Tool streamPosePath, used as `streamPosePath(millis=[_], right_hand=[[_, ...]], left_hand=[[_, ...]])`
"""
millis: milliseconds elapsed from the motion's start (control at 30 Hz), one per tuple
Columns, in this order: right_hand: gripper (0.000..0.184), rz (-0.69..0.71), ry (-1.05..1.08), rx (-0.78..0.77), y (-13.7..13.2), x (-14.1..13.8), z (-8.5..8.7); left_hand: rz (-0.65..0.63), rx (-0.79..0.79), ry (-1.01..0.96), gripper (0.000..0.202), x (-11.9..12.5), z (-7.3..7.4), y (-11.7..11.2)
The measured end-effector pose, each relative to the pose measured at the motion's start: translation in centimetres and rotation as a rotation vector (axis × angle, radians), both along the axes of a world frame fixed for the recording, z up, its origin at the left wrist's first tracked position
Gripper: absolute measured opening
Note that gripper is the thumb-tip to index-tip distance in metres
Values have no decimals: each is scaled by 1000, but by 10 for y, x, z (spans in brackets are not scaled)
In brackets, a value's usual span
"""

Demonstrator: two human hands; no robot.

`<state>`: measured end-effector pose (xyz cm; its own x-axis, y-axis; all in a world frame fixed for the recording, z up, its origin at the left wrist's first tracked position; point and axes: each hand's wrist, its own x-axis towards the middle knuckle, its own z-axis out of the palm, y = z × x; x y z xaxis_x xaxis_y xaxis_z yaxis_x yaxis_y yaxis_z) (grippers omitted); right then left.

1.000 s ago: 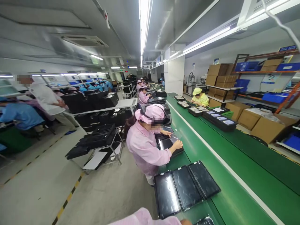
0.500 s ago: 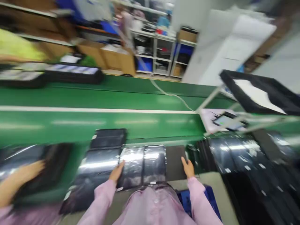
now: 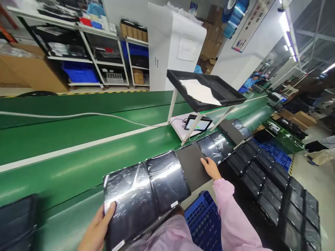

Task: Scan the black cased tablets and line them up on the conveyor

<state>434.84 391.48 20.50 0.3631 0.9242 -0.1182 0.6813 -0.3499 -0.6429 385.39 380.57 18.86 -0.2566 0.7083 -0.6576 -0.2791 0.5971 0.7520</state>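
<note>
My left hand (image 3: 98,228) grips the near left edge of a black tray holding two plastic-wrapped tablets (image 3: 146,186), thumb on top. My right hand (image 3: 210,167) rests with fingers together on the right edge of a flat dark grey pad (image 3: 192,166) lying beside the tray. Both lie at the near edge of the green conveyor (image 3: 78,153). My pink sleeves show at the bottom.
Rows of wrapped tablets (image 3: 272,188) fill the right side. A tilted black tray (image 3: 206,89) on a white stand sits over a lit small screen (image 3: 198,123). A blue crate (image 3: 205,219) is below me. Shelves (image 3: 78,52) and boxes stand behind the conveyor.
My head has swung from looking left down the line to the right end of the bench. My left hand has slid to the tray's left edge; my right hand stays by the grey pad.
</note>
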Motion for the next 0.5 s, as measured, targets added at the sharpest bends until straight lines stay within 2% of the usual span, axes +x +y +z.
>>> streamPosePath(millis=[67, 167, 267, 367, 433, 500], right_hand=[[54, -20, -41, 1, 27, 77, 6], [50, -2, -112, -24, 76, 189, 13], [50, 31, -192, -89, 125, 282, 14], [48, 38, -211, -140, 163, 339, 2], [46, 37, -199, -164, 179, 357, -12], [49, 28, -192, -175, 185, 365, -28]], left_hand=[[-57, 68, -47, 57, 74, -6, 28], [-131, 205, 2, 64, 184, -20, 69], [-186, 244, 83, 69, 278, -36, 104], [-257, 272, 216, 77, 344, -49, 127], [-253, 237, 279, 79, 371, -54, 134], [-210, 178, 271, 79, 388, -57, 135]])
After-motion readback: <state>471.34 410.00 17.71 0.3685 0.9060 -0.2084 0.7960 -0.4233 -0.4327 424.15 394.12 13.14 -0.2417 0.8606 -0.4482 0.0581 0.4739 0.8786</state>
